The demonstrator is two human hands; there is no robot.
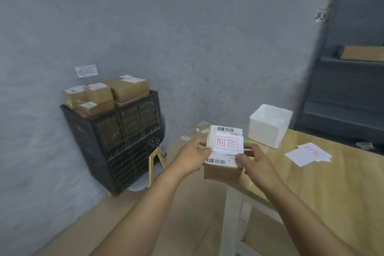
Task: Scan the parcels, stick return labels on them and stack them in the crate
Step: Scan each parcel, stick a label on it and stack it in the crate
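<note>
Both forearms reach forward and meet at the parcel (223,172), held above the desk (311,183) edge. The left hand (192,157) and right hand (256,161) each pinch its top corners beside the return label (226,143). Left of the parcel, past open floor, the crate (116,141) is piled with boxes.

Red "退回" on parcel's label (226,143)

Parcel depot (crate (116,143) w/ boxes (108,94))
</note>
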